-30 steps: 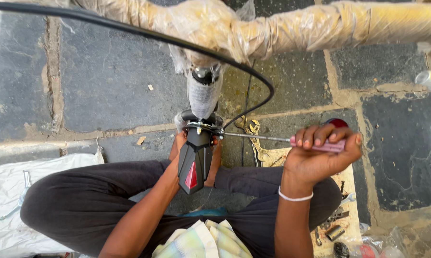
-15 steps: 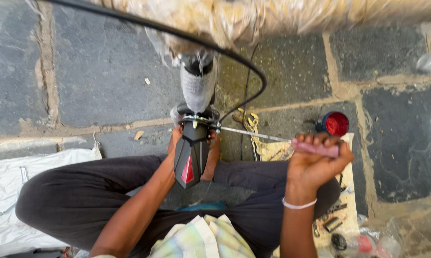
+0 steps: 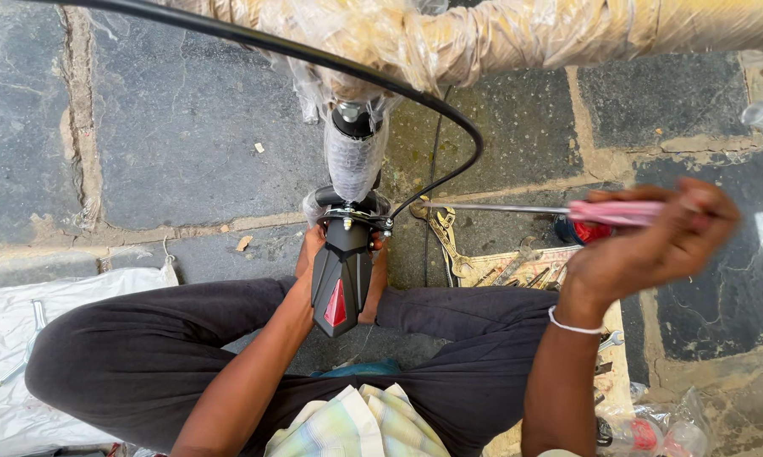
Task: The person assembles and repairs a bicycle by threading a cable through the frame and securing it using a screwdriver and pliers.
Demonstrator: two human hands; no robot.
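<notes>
While the left hand (image 3: 309, 262) wraps around the black fender piece (image 3: 341, 275) with the red reflector, its grip clamped on it from behind, the right hand (image 3: 652, 245) is closed on a pink-handled screwdriver (image 3: 567, 210) (a bit blurred). Its long shaft runs left, tip just beside the bolt bracket (image 3: 356, 218) at the top of the fender, below the plastic-wrapped frame (image 3: 483, 38). Wrenches (image 3: 449, 245) lie on the stone floor (image 3: 170, 127) between the knees.

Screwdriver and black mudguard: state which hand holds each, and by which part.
The right hand grips the screwdriver by its pink handle. The left hand holds the black mudguard from beneath, near its upper mounted end.
</notes>
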